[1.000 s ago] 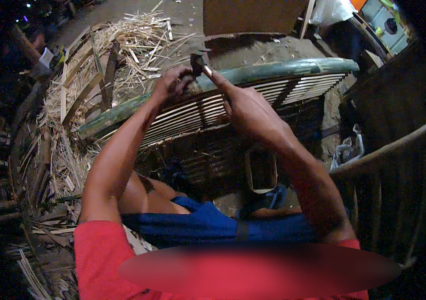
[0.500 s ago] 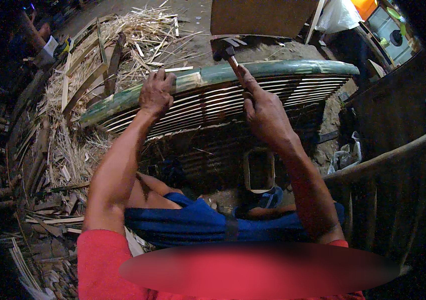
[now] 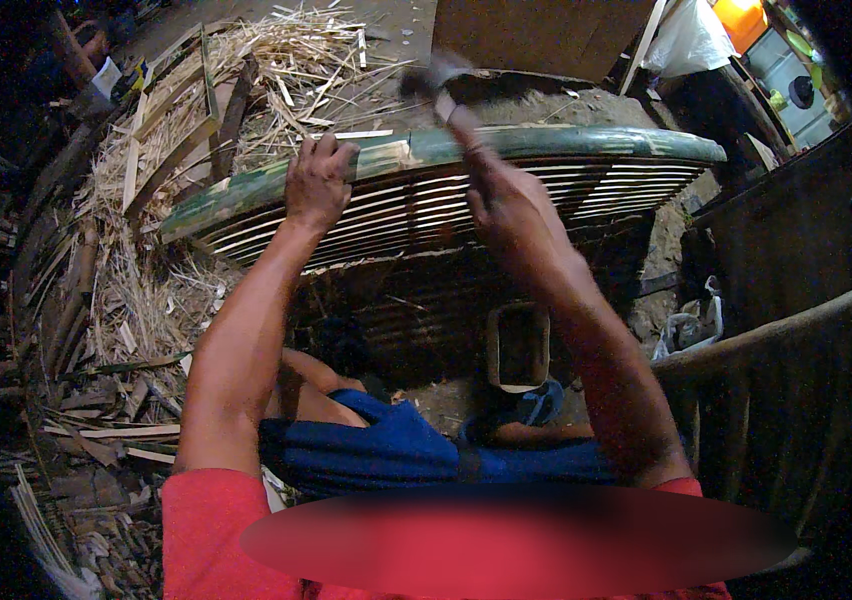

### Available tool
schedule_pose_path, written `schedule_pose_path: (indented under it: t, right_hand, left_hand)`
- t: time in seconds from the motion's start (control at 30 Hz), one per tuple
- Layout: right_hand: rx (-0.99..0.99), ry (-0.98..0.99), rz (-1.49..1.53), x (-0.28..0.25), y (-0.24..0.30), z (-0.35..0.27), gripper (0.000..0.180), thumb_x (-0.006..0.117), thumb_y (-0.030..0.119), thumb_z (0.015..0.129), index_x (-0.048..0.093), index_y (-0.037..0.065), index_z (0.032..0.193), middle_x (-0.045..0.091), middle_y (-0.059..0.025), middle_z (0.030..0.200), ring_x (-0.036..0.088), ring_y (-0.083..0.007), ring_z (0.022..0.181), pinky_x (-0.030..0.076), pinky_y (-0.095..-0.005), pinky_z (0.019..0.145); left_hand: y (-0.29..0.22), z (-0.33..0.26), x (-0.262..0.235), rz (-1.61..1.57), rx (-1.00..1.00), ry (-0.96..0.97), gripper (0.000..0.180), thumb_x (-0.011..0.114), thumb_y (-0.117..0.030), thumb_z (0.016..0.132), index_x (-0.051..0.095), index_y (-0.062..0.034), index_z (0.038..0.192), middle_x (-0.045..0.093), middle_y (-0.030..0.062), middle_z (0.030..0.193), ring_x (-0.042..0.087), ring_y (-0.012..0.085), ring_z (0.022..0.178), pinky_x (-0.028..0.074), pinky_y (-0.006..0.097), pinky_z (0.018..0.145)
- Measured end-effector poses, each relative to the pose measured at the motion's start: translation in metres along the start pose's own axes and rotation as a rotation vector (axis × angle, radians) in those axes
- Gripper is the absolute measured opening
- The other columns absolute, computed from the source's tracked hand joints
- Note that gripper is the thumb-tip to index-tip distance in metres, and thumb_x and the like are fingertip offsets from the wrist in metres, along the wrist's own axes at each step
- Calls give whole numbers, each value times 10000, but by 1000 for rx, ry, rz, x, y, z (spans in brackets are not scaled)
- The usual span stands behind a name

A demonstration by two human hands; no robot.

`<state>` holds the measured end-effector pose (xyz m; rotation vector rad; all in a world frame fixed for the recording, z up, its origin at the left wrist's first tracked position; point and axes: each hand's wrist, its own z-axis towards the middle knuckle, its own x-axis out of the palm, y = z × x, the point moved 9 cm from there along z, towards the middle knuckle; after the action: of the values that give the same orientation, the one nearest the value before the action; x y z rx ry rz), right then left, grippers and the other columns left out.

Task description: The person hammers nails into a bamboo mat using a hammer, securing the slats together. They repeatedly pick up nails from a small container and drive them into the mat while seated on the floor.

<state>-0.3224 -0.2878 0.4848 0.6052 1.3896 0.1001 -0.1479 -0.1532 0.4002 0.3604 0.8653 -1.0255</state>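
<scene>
A thick green bamboo pole runs across in front of me, with a rack of narrow pale slats set along its near side. Bent fingers of my left hand close over the pole left of its joint; their tips are partly hidden. My right hand is wrapped round the handle of a hammer. The hammer's head, smeared by motion, is above and beyond the pole, to the right of my left hand. A pale split strip shows just past my left hand.
Bamboo shavings heap up at the far left around a wooden frame. A brown board stands at the back. A rectangular container sits below the rack. At right are a rail and a plastic bag.
The hammer and my right hand have swung a little to the left and up, and are now blurred. My left hand keeps its place on the bamboo pole; the whole view has shifted slightly.
</scene>
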Motion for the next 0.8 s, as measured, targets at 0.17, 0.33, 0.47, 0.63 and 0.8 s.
schedule_pose_path:
  t: [0.17, 0.33, 0.47, 0.63, 0.8]
  right_hand:
    - [-250, -215, 125, -35, 23, 0, 726, 499, -18, 943, 269, 281, 1563, 647, -279, 1122, 678, -410, 944, 501, -412, 758]
    - [-286, -436, 200, -68, 34, -32, 628, 499, 3, 977, 335, 214, 1545, 652, -263, 1189, 701, -304, 994, 504, -352, 791]
    - [-289, -449, 204, -46, 20, -31, 609, 520, 41, 978, 335, 180, 1541, 674, -263, 1098, 686, -378, 1003, 501, -387, 817]
    - [73, -228, 117, 4, -64, 28, 490, 540, 227, 995, 423, 95, 1453, 665, -292, 1066, 610, -503, 1014, 481, -532, 856]
    - [81, -215, 87, 28, -101, 45, 368, 542, 239, 998, 512, 67, 1323, 667, -300, 1014, 618, -506, 973, 482, -544, 801]
  left_hand:
    - [2, 2, 6, 22, -10, 77, 466, 700, -56, 660, 615, -175, 1102, 550, 59, 1060, 533, 320, 1056, 482, 481, 841]
    - [4, 1, 6, -21, 1, 89, 491, 699, -69, 641, 609, -174, 1112, 550, 56, 1073, 520, 319, 1075, 482, 472, 839]
    - [3, 0, 2, -58, 54, 91, 454, 721, -132, 697, 611, -137, 1137, 559, 109, 1106, 535, 358, 1065, 481, 485, 905]
    - [-16, 26, 30, -364, 97, 276, 469, 699, -346, 877, 592, -95, 1259, 605, 174, 1157, 573, 384, 1090, 480, 470, 951]
    - [-49, 39, 45, -506, 196, 323, 257, 658, -197, 875, 689, -139, 1123, 680, 149, 980, 647, 372, 937, 541, 424, 804]
